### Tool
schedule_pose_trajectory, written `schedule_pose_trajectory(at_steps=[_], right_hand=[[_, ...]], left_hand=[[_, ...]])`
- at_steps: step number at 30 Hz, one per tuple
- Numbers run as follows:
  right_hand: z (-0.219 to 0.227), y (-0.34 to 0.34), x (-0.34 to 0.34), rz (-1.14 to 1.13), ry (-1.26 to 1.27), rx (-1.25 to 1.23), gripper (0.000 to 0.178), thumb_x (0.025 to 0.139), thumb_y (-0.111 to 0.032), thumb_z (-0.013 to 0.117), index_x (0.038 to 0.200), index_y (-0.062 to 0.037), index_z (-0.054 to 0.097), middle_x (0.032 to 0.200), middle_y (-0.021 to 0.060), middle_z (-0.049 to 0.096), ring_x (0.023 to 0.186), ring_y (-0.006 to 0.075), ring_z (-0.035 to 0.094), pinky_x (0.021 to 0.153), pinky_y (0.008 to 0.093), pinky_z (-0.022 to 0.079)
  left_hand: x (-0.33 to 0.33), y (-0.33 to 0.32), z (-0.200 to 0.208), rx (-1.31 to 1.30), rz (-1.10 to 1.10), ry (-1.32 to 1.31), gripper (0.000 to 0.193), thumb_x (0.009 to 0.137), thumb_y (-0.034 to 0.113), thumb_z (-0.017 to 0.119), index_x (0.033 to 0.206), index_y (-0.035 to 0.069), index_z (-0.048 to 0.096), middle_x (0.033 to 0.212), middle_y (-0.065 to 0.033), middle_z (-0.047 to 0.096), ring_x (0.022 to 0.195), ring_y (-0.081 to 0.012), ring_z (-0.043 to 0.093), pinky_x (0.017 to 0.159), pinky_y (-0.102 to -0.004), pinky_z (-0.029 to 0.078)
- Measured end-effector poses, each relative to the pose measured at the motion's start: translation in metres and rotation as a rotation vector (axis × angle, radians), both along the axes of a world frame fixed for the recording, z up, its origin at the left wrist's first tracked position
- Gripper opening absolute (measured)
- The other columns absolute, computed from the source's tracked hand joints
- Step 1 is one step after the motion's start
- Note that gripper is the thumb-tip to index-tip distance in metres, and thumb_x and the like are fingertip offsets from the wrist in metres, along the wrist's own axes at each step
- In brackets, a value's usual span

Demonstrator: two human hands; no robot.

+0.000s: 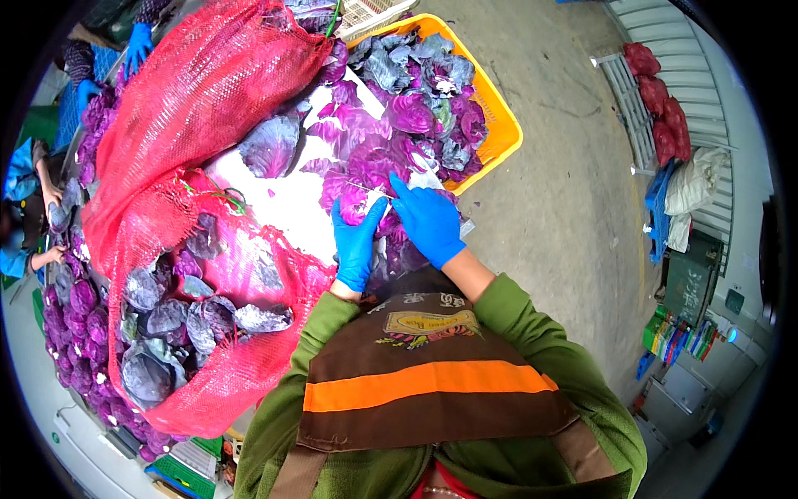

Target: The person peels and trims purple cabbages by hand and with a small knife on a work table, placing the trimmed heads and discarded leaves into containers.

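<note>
Blue-gloved left hand (356, 241) wraps a round purple cabbage head (359, 202) w/ waxy leaves; right hand (430, 218) curls over its top — both above white bench (287, 200), beside coarse red mesh sack (179, 125), yellow plastic crate (499, 116) behind.

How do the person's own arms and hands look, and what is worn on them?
Both hands wear bright blue, thin, close-fitting gloves: the left hand and the right hand. The gloves end at the wrists. Both forearms are covered by olive green sleeves of a soft, fleece-like fabric. Over the chest hangs a brown apron with an orange horizontal stripe and broad brown shoulder straps.
</note>
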State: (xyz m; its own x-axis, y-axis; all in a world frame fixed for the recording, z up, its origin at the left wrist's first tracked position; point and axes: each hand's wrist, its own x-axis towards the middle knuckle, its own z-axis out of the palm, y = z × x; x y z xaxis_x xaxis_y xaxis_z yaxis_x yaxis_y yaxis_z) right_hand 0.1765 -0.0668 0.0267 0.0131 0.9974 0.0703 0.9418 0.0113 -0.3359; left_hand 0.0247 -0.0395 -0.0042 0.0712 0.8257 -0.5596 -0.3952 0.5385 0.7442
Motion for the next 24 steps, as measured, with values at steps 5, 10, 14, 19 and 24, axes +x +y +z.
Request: schedule_pose_trajectory(at_steps=[5, 10, 14, 19, 24], right_hand=[[0.012, -0.014, 0.008, 0.004, -0.003, 0.016, 0.05, 0.097, -0.028, 0.061, 0.146, -0.0177, 0.054, 0.083, 0.0087, 0.06, 0.076, 0.0274, 0.06, 0.065, 0.0426, 0.049], [-0.001, 0.004, -0.003, -0.005, -0.073, -0.07, 0.049, 0.098, -0.034, 0.058, 0.144, -0.0178, 0.054, 0.084, 0.0076, 0.06, 0.078, 0.026, 0.061, 0.064, 0.0427, 0.05], [-0.009, 0.004, -0.002, -0.037, -0.016, 0.017, 0.047, 0.098, -0.03, 0.059, 0.144, -0.0184, 0.056, 0.081, 0.0076, 0.059, 0.075, 0.0259, 0.06, 0.063, 0.0426, 0.046], [-0.01, 0.003, 0.001, -0.031, 0.021, 0.063, 0.046, 0.097, -0.028, 0.061, 0.142, -0.0183, 0.058, 0.083, 0.0082, 0.061, 0.075, 0.0267, 0.06, 0.063, 0.0429, 0.046], [0.008, -0.008, 0.007, 0.014, -0.051, 0.024, 0.047, 0.097, -0.028, 0.06, 0.143, -0.0191, 0.057, 0.087, 0.0083, 0.063, 0.076, 0.0267, 0.061, 0.065, 0.0416, 0.047]], left_hand=[[-0.003, 0.002, -0.006, 0.04, -0.04, -0.001, 0.088, 0.078, 0.012, 0.089, 0.146, -0.001, 0.035, 0.128, -0.015, 0.059, 0.111, -0.0216, 0.062, 0.095, -0.0325, 0.054], [-0.002, 0.001, -0.011, 0.0, -0.029, -0.009, 0.089, 0.077, 0.013, 0.09, 0.145, -0.001, 0.035, 0.128, -0.0153, 0.058, 0.112, -0.0217, 0.062, 0.096, -0.0324, 0.053], [0.003, -0.001, -0.011, 0.039, -0.007, 0.001, 0.089, 0.077, 0.013, 0.089, 0.146, -0.002, 0.035, 0.129, -0.016, 0.058, 0.112, -0.0218, 0.061, 0.096, -0.0322, 0.053], [0.008, -0.001, -0.024, 0.126, 0.024, 0.139, 0.06, 0.085, 0.01, 0.082, 0.136, 0.002, 0.05, 0.123, -0.011, 0.063, 0.109, -0.019, 0.064, 0.094, -0.0326, 0.055], [0.006, -0.005, -0.016, 0.075, -0.002, 0.096, 0.077, 0.082, 0.015, 0.086, 0.143, -0.001, 0.041, 0.129, -0.0139, 0.059, 0.113, -0.021, 0.061, 0.096, -0.0329, 0.053]])
